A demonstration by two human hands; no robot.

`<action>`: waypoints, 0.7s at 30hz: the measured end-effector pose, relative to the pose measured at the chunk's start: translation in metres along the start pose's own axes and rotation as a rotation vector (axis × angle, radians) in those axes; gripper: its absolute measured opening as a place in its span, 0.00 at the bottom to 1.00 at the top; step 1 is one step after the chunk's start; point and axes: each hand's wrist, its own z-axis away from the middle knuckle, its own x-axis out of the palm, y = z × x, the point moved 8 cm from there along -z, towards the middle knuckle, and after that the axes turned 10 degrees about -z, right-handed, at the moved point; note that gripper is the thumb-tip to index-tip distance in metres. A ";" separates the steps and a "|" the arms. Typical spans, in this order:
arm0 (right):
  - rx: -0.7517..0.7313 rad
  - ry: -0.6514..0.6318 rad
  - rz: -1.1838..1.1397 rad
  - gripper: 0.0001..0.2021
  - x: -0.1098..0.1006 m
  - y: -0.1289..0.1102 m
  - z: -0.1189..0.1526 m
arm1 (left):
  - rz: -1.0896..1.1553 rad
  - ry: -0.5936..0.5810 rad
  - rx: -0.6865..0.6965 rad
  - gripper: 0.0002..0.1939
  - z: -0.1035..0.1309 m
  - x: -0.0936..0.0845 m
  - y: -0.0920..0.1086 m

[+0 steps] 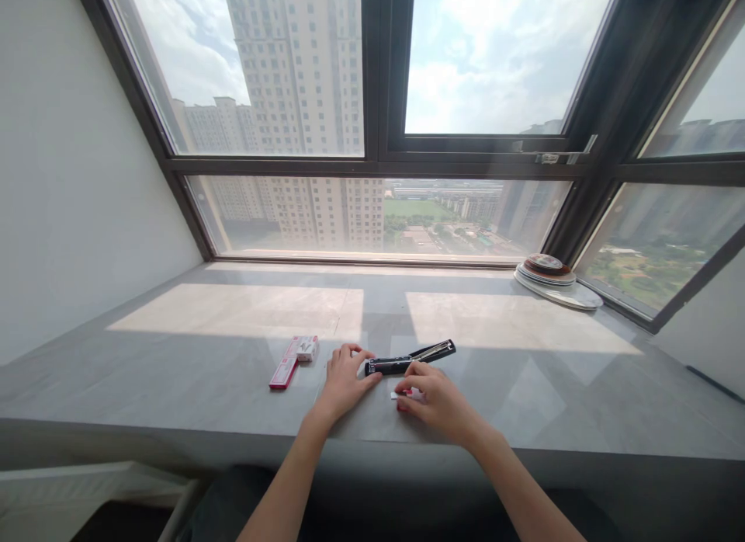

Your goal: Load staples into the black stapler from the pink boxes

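A black stapler lies opened on the grey sill, its upper arm swung out to the right. My left hand rests at the stapler's left end, fingers curved and thumb against it; no object shows within the fingers. Just below the stapler, my right hand has its fingers closed around a small red and white box, mostly hidden by the fingers. Left of my left hand lie a flat pink and white box and, touching its upper end, a small white box.
Stacked plates or round mats sit in the far right corner by the window. A dark window frame runs along the back of the sill. The sill's front edge lies below my hands. A white chair-like object stands at the lower left.
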 end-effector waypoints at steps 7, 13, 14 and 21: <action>-0.067 0.011 0.023 0.04 0.002 0.004 -0.031 | 0.004 0.050 0.027 0.16 0.030 0.010 0.021; -0.059 -0.037 0.005 0.05 0.005 0.008 -0.037 | 0.002 0.043 0.026 0.17 0.028 0.008 0.022; -0.057 -0.042 0.006 0.05 0.006 0.008 -0.037 | 0.000 0.042 0.024 0.17 0.028 0.008 0.021; 0.033 0.038 0.176 0.07 -0.002 0.006 -0.032 | 0.001 0.045 0.017 0.16 0.030 0.007 0.021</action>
